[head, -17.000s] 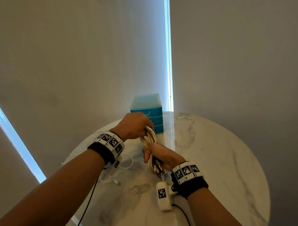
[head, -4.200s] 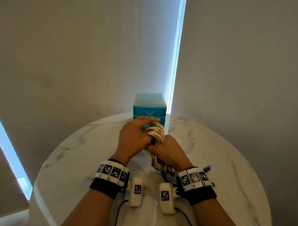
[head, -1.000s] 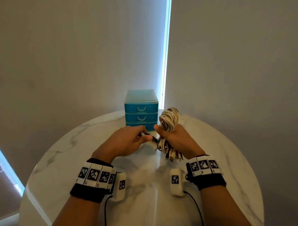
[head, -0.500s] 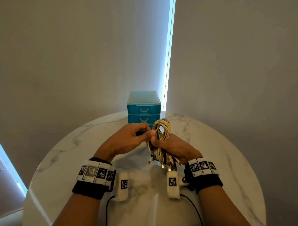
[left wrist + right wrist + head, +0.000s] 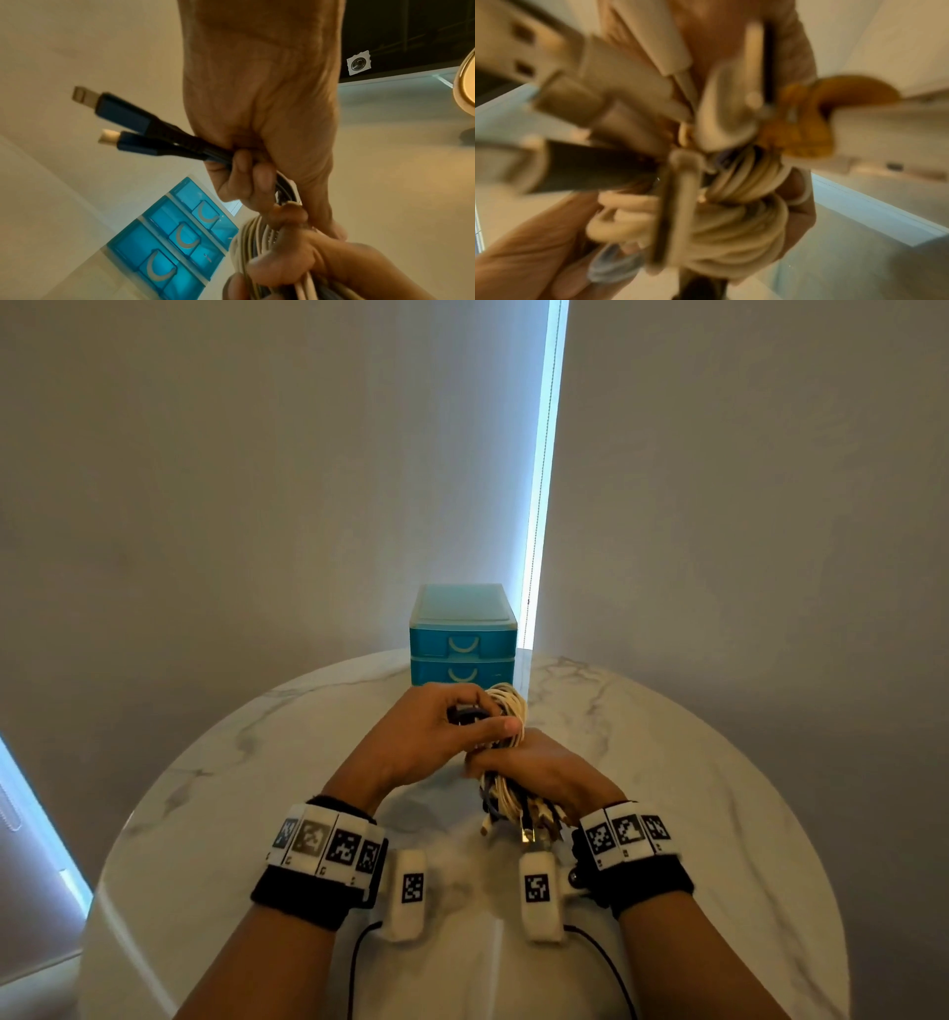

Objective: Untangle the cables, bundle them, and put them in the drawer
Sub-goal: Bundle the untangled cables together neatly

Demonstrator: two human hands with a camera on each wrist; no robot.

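Observation:
A bundle of cream-white and dark cables (image 5: 506, 711) is held upright above the marble table (image 5: 693, 788). My right hand (image 5: 534, 762) grips the bundle around its middle, with loose plug ends (image 5: 529, 819) hanging below the fist. My left hand (image 5: 441, 731) is curled round a dark blue cable with two plugs (image 5: 128, 121) beside the bundle's upper loops (image 5: 246, 239). The right wrist view shows blurred cable coils (image 5: 736, 223) and USB plugs (image 5: 559, 67) close up. The small blue drawer unit (image 5: 462, 634) stands behind the hands, its drawers closed.
The drawer unit (image 5: 169, 243) sits at the table's far edge by the wall. A bright window strip (image 5: 544, 469) runs down the wall behind it. Thin black wires (image 5: 359, 963) trail from my wrist cameras over the near tabletop.
My left hand has come up and closer, its thumb now lying against the bundle's upper loops. The bundle stays in my right hand, slightly lower and closer to me.

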